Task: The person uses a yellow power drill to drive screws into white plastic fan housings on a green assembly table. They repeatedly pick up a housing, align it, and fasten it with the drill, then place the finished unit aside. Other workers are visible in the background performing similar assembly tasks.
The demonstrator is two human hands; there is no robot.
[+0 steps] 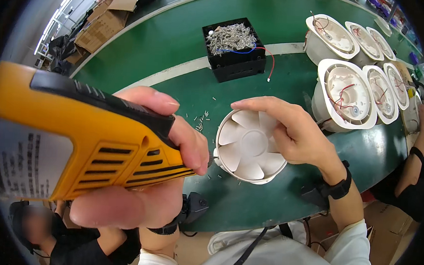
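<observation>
My left hand (187,141) is wrapped round a yellow and black electric screwdriver (106,141), which looms large across the left side. Its narrow tip meets the left edge of a round white fan (253,142), by a small tab on the rim. The fan lies on the green table with its broad blades facing up. From the right, my right hand (300,134) grips the fan, the index finger stretched to its far rim and the other fingers bent over the right side. Several loose screws (201,122) are scattered just left of the fan.
Beyond the fan stands a black box (237,69) heaped with screws, with a red and blue wire over it. Several white housings (348,94) with red wires line the right. A cardboard box (102,28) sits far left. Co-workers are at lower left and right.
</observation>
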